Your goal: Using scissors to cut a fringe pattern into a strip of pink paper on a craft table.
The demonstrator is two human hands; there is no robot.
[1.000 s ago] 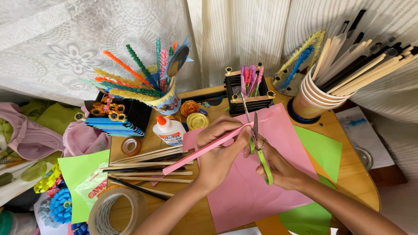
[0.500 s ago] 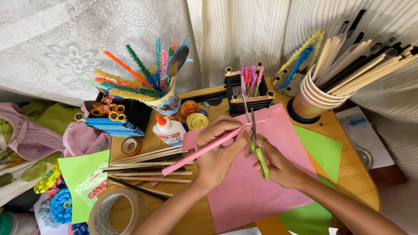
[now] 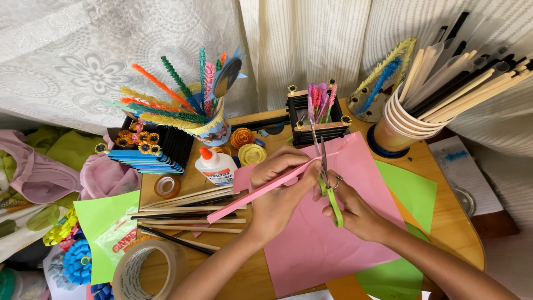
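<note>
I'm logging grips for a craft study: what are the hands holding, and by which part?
The left hand pinches a folded pink paper strip near its upper end. The right hand holds green-handled scissors by the handle loops, blades at the strip.

We see a wooden tabletop [image 3: 444,222] packed with craft bits. Back left, a decorated cup [image 3: 214,125] holds paper leaf stems in orange, green, yellow and pink. A white glue bottle [image 3: 215,166] with an orange cap stands just in front of it, with paper roses [image 3: 247,145] beside it. A small tape roll [image 3: 166,186] lies left of the glue; a big tape roll [image 3: 150,269] sits at the near left edge. Loose sticks [image 3: 183,214] lie between them. Stacked paper cups [image 3: 397,125] at back right hold long sticks. Green paper [image 3: 413,189] lies on the right. We note a small black frame holder [image 3: 319,114] with pink stems at back centre.
</note>
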